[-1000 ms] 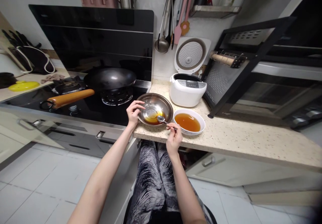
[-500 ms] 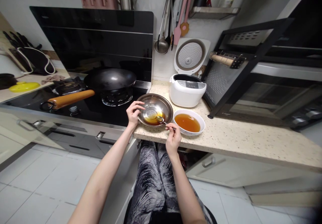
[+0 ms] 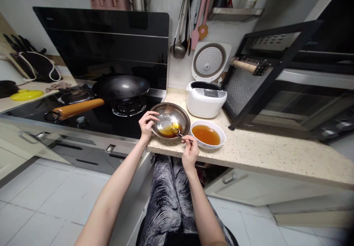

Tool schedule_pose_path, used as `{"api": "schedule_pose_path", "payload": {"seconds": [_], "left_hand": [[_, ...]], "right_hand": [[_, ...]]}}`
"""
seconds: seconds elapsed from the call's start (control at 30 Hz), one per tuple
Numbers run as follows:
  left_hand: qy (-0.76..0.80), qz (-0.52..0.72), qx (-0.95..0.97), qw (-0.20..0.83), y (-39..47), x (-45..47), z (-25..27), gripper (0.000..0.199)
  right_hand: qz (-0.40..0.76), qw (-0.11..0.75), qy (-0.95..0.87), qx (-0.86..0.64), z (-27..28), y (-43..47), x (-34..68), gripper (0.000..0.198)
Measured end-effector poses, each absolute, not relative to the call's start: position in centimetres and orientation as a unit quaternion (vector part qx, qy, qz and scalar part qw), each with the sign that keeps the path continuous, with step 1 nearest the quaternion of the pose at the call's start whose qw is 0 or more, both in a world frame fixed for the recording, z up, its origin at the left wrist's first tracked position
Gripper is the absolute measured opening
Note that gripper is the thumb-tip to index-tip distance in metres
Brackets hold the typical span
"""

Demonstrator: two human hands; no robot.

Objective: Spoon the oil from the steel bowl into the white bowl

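Note:
My left hand [image 3: 146, 125] grips the left rim of a stainless steel bowl [image 3: 179, 114], its fingers reaching over the edge. A shallow pool of amber liquid lies at the bottom of this bowl. Between the fingertips of my right hand [image 3: 190, 151] is the handle of a metal spoon [image 3: 176, 131]. The spoon's head is down in the bowl at the liquid, on the near right side. Just to the right stands a white bowl [image 3: 222, 140] filled with orange-brown liquid, close to the steel bowl and to my right hand.
Behind the bowls stands a white rice cooker [image 3: 206, 104] with its lid up. On the stove at left sits a black wok [image 3: 121, 87], its wooden handle [image 3: 79, 109] pointing toward the front left. A rack with an oven [image 3: 287, 109] occupies the right. Utensils [image 3: 178, 50] hang above.
The spoon's head has shifted and tilted very slightly in the steel bowl. Both hands and the bowls are in nearly the same places.

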State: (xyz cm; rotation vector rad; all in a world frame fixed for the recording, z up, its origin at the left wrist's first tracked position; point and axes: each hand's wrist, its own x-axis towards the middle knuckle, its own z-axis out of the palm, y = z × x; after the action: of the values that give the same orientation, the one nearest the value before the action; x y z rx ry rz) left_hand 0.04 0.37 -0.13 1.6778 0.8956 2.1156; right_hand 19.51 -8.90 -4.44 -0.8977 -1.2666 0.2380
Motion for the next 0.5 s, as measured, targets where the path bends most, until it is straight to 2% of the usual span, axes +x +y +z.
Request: {"api": "schedule_pose_path", "payload": {"seconds": [0.5], "left_hand": [[0.312,0.736,0.583,0.147,0.29,0.07,-0.09,0.027]], "right_hand": [[0.117,0.71,-0.564,-0.406,-4.59,-8.92,19.46,0.022]]}}
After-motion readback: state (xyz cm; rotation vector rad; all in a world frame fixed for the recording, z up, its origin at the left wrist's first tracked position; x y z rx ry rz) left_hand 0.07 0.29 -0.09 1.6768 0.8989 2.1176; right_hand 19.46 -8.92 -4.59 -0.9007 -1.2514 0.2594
